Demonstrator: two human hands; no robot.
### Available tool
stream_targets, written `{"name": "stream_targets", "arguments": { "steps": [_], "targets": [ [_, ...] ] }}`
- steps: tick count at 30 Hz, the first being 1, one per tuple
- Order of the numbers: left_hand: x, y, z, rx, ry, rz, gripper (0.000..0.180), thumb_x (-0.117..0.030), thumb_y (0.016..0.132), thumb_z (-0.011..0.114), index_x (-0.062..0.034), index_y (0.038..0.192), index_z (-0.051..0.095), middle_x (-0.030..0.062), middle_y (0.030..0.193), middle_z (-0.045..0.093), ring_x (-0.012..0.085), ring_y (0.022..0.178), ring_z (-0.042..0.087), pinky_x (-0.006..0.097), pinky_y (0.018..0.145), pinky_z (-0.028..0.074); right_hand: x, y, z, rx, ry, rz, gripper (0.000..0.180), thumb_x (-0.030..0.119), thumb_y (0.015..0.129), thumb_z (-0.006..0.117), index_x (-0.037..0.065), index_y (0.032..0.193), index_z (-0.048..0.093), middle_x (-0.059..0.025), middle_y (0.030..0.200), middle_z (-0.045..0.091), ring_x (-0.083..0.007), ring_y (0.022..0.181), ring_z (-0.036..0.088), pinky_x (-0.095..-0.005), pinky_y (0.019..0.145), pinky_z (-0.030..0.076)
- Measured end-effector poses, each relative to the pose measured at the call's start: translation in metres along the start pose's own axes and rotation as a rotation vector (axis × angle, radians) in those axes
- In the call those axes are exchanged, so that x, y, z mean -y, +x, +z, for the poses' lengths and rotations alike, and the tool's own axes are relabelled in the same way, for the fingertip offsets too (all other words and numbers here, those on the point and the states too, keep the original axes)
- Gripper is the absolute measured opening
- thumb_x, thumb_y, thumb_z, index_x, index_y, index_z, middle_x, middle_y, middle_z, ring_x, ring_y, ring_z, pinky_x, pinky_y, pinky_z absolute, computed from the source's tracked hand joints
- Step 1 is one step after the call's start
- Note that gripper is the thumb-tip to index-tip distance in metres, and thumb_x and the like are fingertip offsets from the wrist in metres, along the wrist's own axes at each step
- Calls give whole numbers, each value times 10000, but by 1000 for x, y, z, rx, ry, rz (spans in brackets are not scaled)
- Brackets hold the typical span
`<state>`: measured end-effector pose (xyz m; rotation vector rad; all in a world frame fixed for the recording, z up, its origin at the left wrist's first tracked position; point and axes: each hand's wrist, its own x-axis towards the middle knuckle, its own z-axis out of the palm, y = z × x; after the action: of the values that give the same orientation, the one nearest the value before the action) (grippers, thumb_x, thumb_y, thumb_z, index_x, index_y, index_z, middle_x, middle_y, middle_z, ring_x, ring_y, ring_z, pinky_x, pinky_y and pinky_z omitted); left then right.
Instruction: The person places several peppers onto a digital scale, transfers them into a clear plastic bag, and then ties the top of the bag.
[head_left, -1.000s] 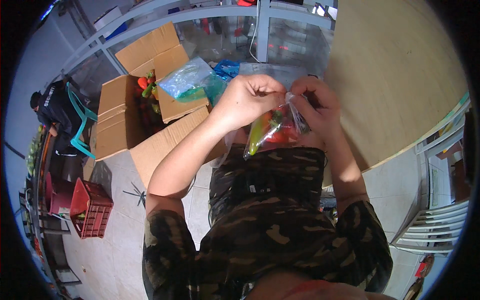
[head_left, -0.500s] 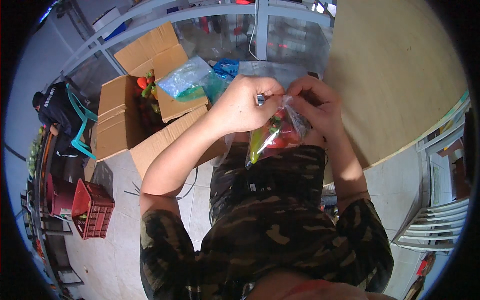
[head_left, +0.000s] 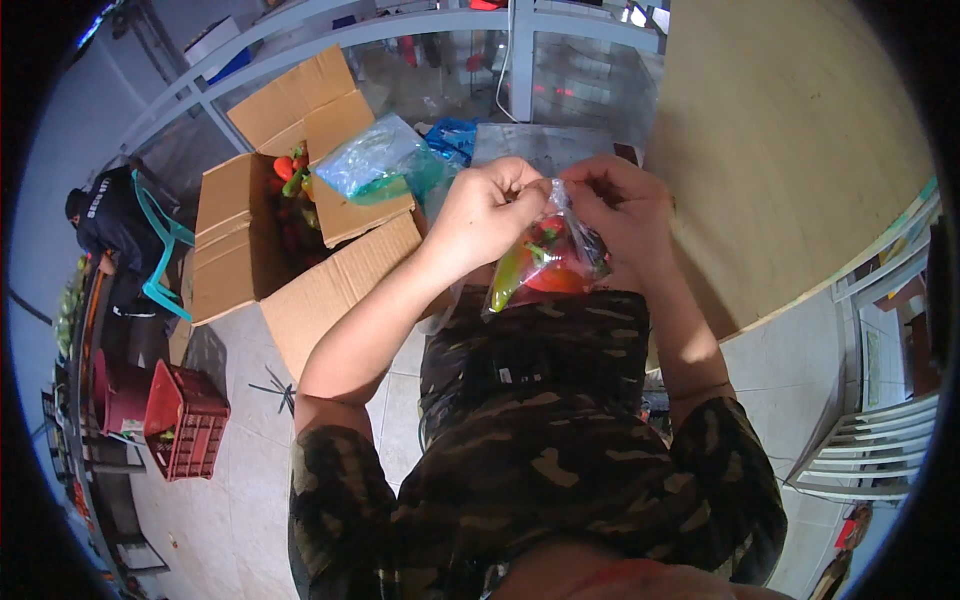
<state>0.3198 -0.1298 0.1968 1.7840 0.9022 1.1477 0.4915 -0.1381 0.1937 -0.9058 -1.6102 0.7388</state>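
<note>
Fingers [head_left: 520, 190] pinched on pepper bag [head_left: 550, 260]

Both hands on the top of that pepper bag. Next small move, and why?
Probably a twist or knot of the neck. The left hand and right hand pinch the gathered top of the clear plastic bag, which hangs between them with red and green peppers inside; the mouth looks bunched, no finished knot visible.

A small clear plastic bag [head_left: 548, 262] is held up in front of the chest, pinched at its top. It's stuffed with peppers, red ones plus a long green-yellow one, and it's hanging down slightly tilted.
</note>
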Motion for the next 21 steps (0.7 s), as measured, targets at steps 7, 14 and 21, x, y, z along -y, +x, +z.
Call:
{"name": "stream_targets", "arguments": {
  "steps": [7, 14, 21],
  "targets": [
    [12, 0, 1, -93, -82, -44, 183, -147, 841, 546, 12, 757, 577, 33, 652, 607, 57, 598, 537, 210, 538, 425, 1, 2, 0, 54, 30, -27, 176, 60, 739, 630, 8, 907, 621, -45, 802, 618, -89, 751, 569, -236, 690, 461],
    [9, -1, 2, -129, -33, 0, 184, -149, 842, 547, 11, 755, 578, 13, 619, 583, 51, 564, 508, 212, 524, 412, -7, 12, -6, 58, -131, -2, 177, 82, 762, 626, 12, 925, 621, -35, 793, 621, -89, 713, 563, -236, 645, 453],
    [-2, 10, -6, -5, -314, 27, 135, -30, 766, 519, 7, 884, 574, 29, 799, 588, 79, 741, 540, 218, 693, 428, 9, 25, 1, 33, -122, -185, 104, 77, 786, 576, 15, 868, 592, -70, 780, 618, -130, 708, 579, -262, 634, 451]
  ]
}}
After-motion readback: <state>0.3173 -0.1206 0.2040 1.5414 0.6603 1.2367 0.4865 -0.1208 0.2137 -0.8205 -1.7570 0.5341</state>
